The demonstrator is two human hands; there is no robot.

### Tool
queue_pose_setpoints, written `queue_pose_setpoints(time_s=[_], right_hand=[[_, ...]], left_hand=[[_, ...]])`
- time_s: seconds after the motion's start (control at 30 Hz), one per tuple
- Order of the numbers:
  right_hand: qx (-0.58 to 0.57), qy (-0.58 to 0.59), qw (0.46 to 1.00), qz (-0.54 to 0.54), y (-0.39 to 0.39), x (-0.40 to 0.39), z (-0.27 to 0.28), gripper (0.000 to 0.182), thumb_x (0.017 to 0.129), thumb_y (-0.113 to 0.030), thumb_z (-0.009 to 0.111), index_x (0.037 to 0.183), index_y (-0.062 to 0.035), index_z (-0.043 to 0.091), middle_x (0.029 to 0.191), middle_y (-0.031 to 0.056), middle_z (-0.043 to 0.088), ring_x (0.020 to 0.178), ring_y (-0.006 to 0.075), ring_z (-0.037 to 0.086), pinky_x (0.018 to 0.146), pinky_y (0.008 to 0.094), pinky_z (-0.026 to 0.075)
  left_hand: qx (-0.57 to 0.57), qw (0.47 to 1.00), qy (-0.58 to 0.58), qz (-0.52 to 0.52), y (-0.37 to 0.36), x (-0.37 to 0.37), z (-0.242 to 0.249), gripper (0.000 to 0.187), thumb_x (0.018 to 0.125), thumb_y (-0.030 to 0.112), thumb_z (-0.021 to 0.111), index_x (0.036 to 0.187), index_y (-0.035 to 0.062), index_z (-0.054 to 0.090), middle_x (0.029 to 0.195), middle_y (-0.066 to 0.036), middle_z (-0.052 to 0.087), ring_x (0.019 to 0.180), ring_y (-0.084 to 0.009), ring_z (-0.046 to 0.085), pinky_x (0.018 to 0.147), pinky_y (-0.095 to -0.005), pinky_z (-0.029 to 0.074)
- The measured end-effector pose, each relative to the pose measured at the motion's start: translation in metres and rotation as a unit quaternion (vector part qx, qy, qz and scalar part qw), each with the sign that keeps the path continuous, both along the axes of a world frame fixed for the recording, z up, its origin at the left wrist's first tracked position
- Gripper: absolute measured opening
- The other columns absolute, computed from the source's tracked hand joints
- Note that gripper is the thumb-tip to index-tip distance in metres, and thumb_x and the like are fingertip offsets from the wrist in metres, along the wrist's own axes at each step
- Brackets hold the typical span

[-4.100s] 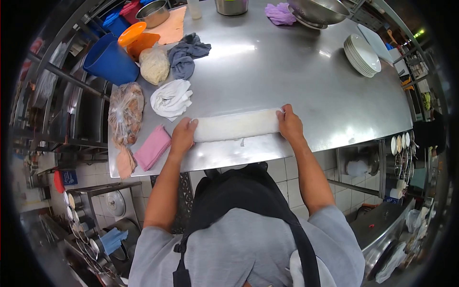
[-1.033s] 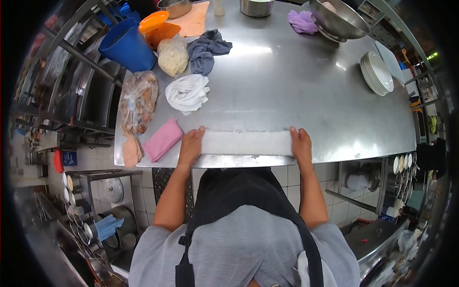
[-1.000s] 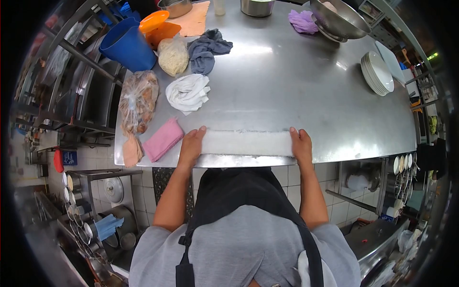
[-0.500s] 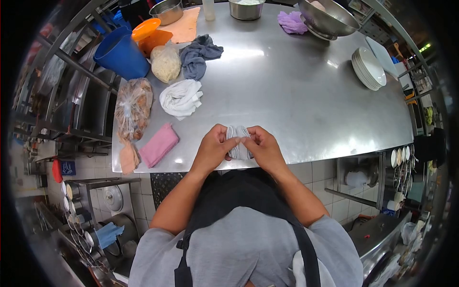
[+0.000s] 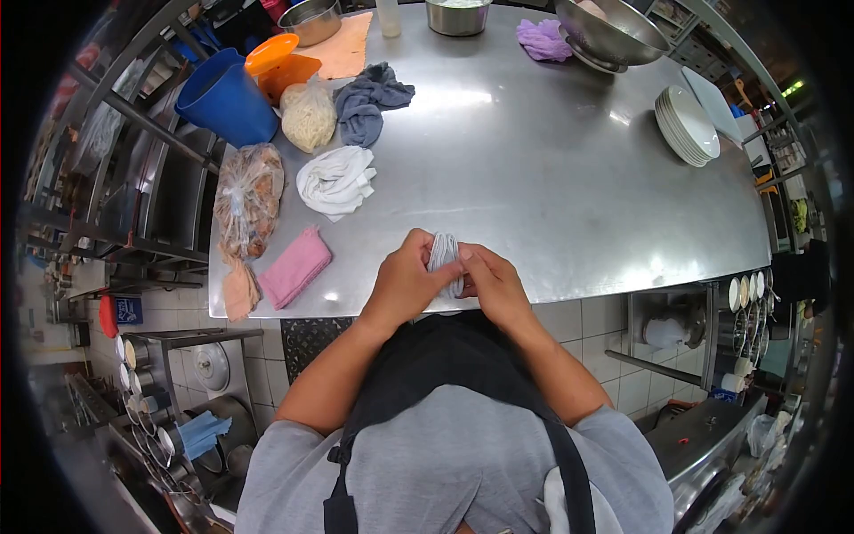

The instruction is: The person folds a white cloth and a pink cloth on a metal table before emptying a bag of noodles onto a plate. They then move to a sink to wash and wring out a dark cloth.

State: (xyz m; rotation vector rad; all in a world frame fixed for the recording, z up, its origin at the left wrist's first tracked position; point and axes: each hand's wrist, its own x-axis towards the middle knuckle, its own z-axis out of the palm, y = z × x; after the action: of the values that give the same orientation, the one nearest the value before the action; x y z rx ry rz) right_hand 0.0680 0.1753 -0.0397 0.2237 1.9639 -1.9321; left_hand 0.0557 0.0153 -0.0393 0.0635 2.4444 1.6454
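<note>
A small light-grey cloth (image 5: 444, 255), folded into a tight bundle with its layered edges showing, is held between both hands at the near edge of the steel table. My left hand (image 5: 408, 276) grips its left side, thumb across the front. On the right side, my right hand (image 5: 490, 278) has its fingers and thumb closed on the same bundle. Parts of the cloth are hidden behind the fingers. To the left lie a folded pink cloth (image 5: 297, 267) and a crumpled white cloth (image 5: 336, 182), both apart from my hands.
Along the table's left side are a bag of brown pieces (image 5: 248, 200), a blue bucket (image 5: 228, 100), a bag of pale food (image 5: 309, 117) and a dark grey cloth (image 5: 369, 100). Stacked white plates (image 5: 687, 126) and a large metal bowl (image 5: 614, 36) stand at the right and far right.
The grey cloth has gone from showing a wider, flat face to a narrower bundle with its layers facing up. Both hands have shifted their hold on it slightly.
</note>
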Motion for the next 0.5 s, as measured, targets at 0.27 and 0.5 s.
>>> queue_pose_setpoints(time_s=[0.27,0.5], right_hand=[[-0.131,0.016,0.990,-0.042,0.036,0.007,-0.018,0.046,0.098,-0.032,0.052,0.134,-0.0047,0.046,0.111,0.0089,0.059,0.097,0.0169,0.060,0.084,0.0321,0.053],[-0.422,-0.078,0.903,-0.004,0.014,-0.014,-0.048,0.071,0.085,-0.012,0.065,0.146,-0.0139,0.030,0.132,0.0098,0.047,0.121,0.0220,0.048,0.104,0.0406,0.039]], left_hand=[[-0.068,0.997,0.008,-0.033,0.014,-0.005,0.031,0.036,0.079,0.020,0.071,0.104,0.0003,0.052,0.088,-0.015,0.066,0.082,-0.0252,0.064,0.073,-0.0345,0.050],[0.183,0.978,-0.066,0.070,-0.045,0.015,0.024,0.029,0.084,0.008,0.066,0.107,-0.0003,0.051,0.093,-0.007,0.063,0.082,-0.0109,0.059,0.071,-0.0260,0.047]])
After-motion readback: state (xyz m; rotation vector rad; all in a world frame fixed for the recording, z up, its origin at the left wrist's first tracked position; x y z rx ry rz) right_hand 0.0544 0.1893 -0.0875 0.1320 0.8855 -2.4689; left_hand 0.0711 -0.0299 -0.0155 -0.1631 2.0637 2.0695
